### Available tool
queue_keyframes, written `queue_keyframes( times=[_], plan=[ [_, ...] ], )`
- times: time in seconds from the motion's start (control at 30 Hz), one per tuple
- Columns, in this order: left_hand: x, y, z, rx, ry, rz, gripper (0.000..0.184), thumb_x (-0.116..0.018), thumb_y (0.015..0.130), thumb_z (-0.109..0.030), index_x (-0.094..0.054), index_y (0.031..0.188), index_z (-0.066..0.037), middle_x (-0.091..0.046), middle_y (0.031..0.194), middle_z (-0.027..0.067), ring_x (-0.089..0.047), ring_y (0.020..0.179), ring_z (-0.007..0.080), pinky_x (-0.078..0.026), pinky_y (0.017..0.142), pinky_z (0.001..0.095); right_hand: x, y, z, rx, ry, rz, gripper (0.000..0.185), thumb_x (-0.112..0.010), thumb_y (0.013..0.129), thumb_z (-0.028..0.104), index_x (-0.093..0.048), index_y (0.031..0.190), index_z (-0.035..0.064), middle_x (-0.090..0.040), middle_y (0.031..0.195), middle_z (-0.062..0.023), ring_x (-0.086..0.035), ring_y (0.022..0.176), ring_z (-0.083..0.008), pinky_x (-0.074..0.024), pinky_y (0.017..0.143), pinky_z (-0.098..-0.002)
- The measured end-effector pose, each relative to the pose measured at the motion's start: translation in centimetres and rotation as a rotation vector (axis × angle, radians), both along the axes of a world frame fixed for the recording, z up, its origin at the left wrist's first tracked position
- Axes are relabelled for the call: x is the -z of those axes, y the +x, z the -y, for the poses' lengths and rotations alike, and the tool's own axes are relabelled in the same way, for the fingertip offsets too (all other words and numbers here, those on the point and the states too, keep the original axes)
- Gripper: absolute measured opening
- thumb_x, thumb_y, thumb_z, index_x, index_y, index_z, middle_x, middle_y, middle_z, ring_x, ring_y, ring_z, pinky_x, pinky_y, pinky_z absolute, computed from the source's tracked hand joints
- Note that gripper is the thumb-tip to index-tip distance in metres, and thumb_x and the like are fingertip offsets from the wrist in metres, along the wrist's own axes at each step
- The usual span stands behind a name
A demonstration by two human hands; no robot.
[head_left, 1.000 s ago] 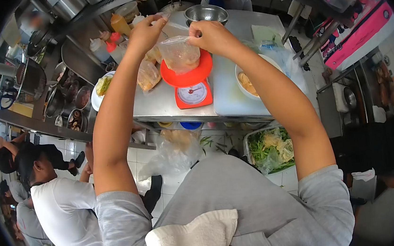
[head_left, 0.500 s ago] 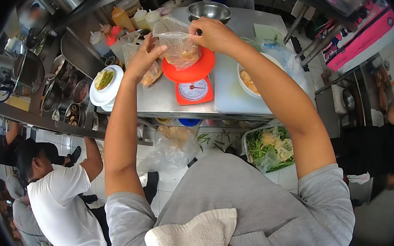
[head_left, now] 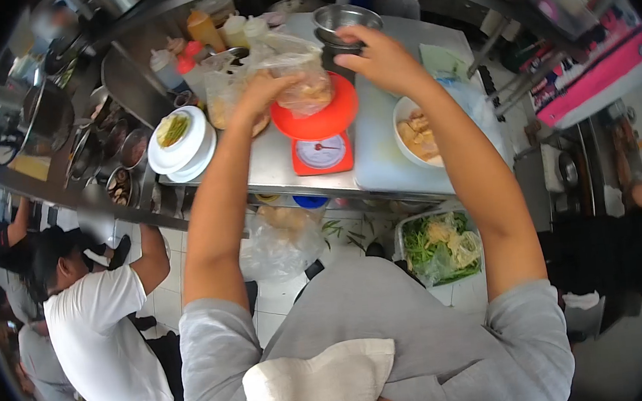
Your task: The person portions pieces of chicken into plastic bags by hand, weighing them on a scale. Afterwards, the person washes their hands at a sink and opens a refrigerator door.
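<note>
My left hand (head_left: 270,93) grips the left side of a clear plastic bag (head_left: 309,89) with pale orange-brown pieces of food inside. The bag is at the red pan (head_left: 329,126) of a kitchen scale (head_left: 322,154); whether it rests there or hangs just above, I cannot tell. Off to the right, my right hand (head_left: 385,59) is in the air with thumb and fingers apart, holding nothing. A white bowl (head_left: 415,136) of similar food stands below it on a white cutting board (head_left: 379,165), partly hidden by my right forearm.
Squeeze bottles (head_left: 203,32) and another filled bag (head_left: 223,102) stand behind my left arm. White plates (head_left: 170,159) with greens are at the left. A metal bowl (head_left: 346,20) sits at the back. On the floor is a tub of greens (head_left: 441,247). A person in white (head_left: 105,329) is at the left.
My right hand has let go of the bag's rim and moved right. My left hand has shifted from the rim to the bag's side. The scale's needle has turned.
</note>
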State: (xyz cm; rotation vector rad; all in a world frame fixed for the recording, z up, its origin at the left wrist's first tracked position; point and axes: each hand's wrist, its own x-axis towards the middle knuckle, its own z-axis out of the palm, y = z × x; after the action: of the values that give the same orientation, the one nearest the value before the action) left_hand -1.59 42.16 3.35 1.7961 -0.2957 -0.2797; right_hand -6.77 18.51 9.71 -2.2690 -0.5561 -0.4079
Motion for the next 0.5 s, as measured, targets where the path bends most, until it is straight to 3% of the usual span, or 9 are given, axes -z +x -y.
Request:
queue_keyframes(
  times=[0.03, 0.1, 0.17, 0.27, 0.3, 0.37, 0.43, 0.47, 0.5],
  plan=[
    [-0.9, -0.5, 0.6, 0.057, -0.020, -0.050, 0.059, -0.070, 0.071, -0.038, -0.056, 0.104, 0.010, -0.061, 0.099, 0.0245, -0.060, 0.095, 0.0318, -0.046, 0.083, 0.0377, 0.8, -0.1, 0.8, -0.057, 0.084, -0.072, 0.043, -0.065, 0.079, 0.022, -0.052, 0.117, 0.0071, -0.058, 0.108, -0.0098, -0.056, 0.099, -0.0203, -0.0465, 0.079, -0.0304],
    [4.3, 4.3, 2.2, -0.179, 0.239, 0.700, 0.040, -0.062, 0.075, -0.028, -0.062, 0.090, 0.009, -0.063, 0.085, 0.0264, -0.062, 0.086, 0.0360, -0.048, 0.076, 0.0389, 1.3, -2.2, 2.6, -0.134, 0.301, -0.352, 0.037, -0.062, 0.083, 0.016, -0.053, 0.116, 0.0046, -0.057, 0.106, -0.0059, -0.056, 0.090, -0.0157, -0.0463, 0.074, -0.0263],
    [7.3, 7.1, 3.5, -0.290, 0.206, 0.601, 0.030, -0.055, 0.076, -0.021, -0.062, 0.085, 0.007, -0.062, 0.085, 0.0266, -0.061, 0.082, 0.0387, -0.049, 0.071, 0.0396, 2.1, -4.2, 4.4, -0.105, 0.374, -0.426, 0.031, -0.060, 0.084, 0.013, -0.055, 0.113, 0.0026, -0.058, 0.105, -0.0039, -0.057, 0.079, -0.0104, -0.0462, 0.071, -0.0235],
    [2.1, 4.3, 2.6, -0.233, 0.003, 0.609, 0.024, -0.051, 0.077, -0.016, -0.062, 0.083, 0.004, -0.063, 0.084, 0.0252, -0.061, 0.078, 0.0375, -0.048, 0.072, 0.0408, 2.2, -7.9, 7.1, 0.010, 0.382, -0.534, 0.027, -0.058, 0.085, 0.014, -0.057, 0.110, 0.0045, -0.060, 0.101, -0.0023, -0.057, 0.079, -0.0090, -0.0447, 0.068, -0.0215],
    [-1.2, 2.2, 1.6, -0.251, 0.032, 0.560, 0.024, -0.048, 0.079, -0.016, -0.060, 0.079, 0.005, -0.062, 0.073, 0.0209, -0.062, 0.074, 0.0309, -0.049, 0.065, 0.0395, 2.5, -8.9, 8.1, 0.057, 0.415, -0.562, 0.025, -0.056, 0.086, 0.015, -0.057, 0.109, 0.0049, -0.060, 0.100, -0.0019, -0.057, 0.080, -0.0084, -0.0441, 0.067, -0.0210],
    [-5.2, 1.8, -1.2, -0.274, 0.007, 0.062, 0.026, -0.045, 0.085, -0.017, -0.057, 0.098, 0.002, -0.059, 0.095, 0.0175, -0.059, 0.094, 0.0232, -0.051, 0.072, 0.0365, 3.6, -10.7, 10.6, 0.104, 0.451, -0.547, 0.025, -0.055, 0.087, 0.016, -0.057, 0.109, 0.0047, -0.060, 0.100, -0.0022, -0.057, 0.079, -0.0081, -0.0440, 0.067, -0.0212],
    [-5.6, 4.3, -3.5, -0.343, -0.491, 0.009, 0.024, -0.043, 0.087, -0.015, -0.054, 0.103, 0.000, -0.057, 0.094, 0.0142, -0.059, 0.092, 0.0229, -0.054, 0.070, 0.0372, 4.7, -12.5, 12.8, 0.156, 0.488, -0.526, 0.024, -0.054, 0.088, 0.018, -0.057, 0.108, 0.0045, -0.061, 0.100, -0.0026, -0.057, 0.079, -0.0079, -0.0439, 0.067, -0.0213],
    [-6.9, 4.3, -4.6, -0.358, -0.593, 0.017, 0.027, -0.041, 0.089, -0.015, -0.050, 0.110, -0.001, -0.057, 0.101, 0.0132, -0.059, 0.093, 0.0257, -0.053, 0.077, 0.0391, 5.2, -13.4, 13.6, 0.213, 0.580, -0.550, 0.024, -0.053, 0.088, 0.016, -0.056, 0.108, 0.0034, -0.061, 0.102, -0.0046, -0.056, 0.077, -0.0082, -0.0434, 0.065, -0.0211],
    [-7.2, 5.8, -6.0, -0.380, -0.682, 0.083, 0.026, -0.041, 0.089, -0.014, -0.051, 0.107, 0.001, -0.058, 0.101, 0.0137, -0.058, 0.093, 0.0252, -0.052, 0.080, 0.0381, 5.8, -14.2, 14.3, 0.267, 0.673, -0.575, 0.023, -0.052, 0.088, 0.015, -0.055, 0.108, 0.0022, -0.060, 0.103, -0.0066, -0.056, 0.075, -0.0084, -0.0430, 0.064, -0.0208]
  ],
)
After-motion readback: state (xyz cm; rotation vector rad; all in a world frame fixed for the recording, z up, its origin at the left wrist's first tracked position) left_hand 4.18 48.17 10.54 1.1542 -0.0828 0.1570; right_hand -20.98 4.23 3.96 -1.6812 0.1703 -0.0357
